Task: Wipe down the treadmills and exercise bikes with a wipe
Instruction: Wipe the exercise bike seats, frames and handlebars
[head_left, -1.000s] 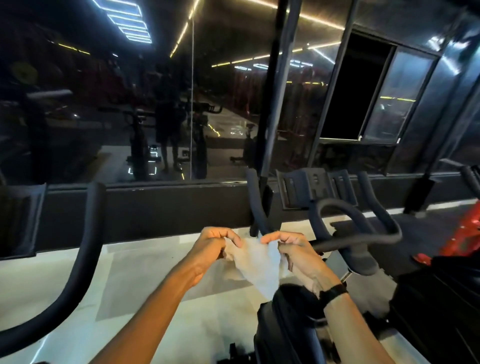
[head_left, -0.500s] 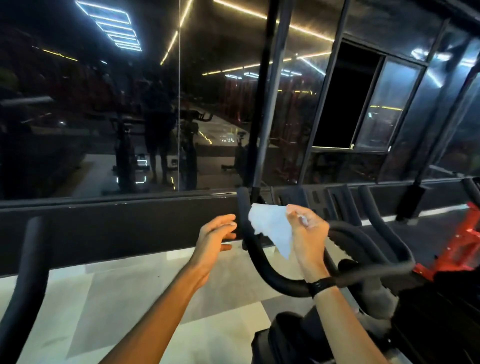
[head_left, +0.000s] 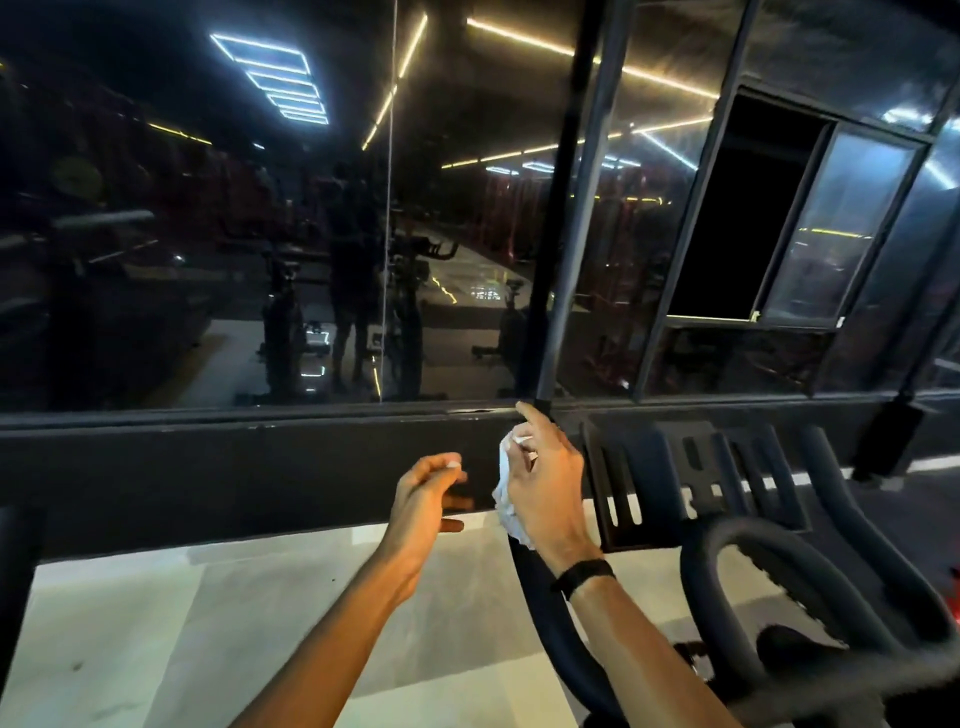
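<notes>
A black exercise bike's handlebars (head_left: 769, 561) fill the lower right, with a slotted console holder (head_left: 691, 473) behind them. My right hand (head_left: 545, 483) wraps a crumpled white wipe (head_left: 506, 499) around the upper end of the left handlebar horn (head_left: 540, 597), index finger pointing up. A dark band sits on that wrist. My left hand (head_left: 423, 499) hovers just left of the horn with loose fingers, holding nothing.
A dark mirrored wall (head_left: 260, 234) and a low black ledge (head_left: 208, 467) stand right ahead, a black post (head_left: 566, 208) rising behind the hands. Pale floor tiles (head_left: 182, 623) lie below. Another bike's bar (head_left: 15, 571) shows at the left edge.
My left hand let go of the wipe. My right hand carried it up and closed it around the left handlebar horn. The view rose and moved closer to the bars.
</notes>
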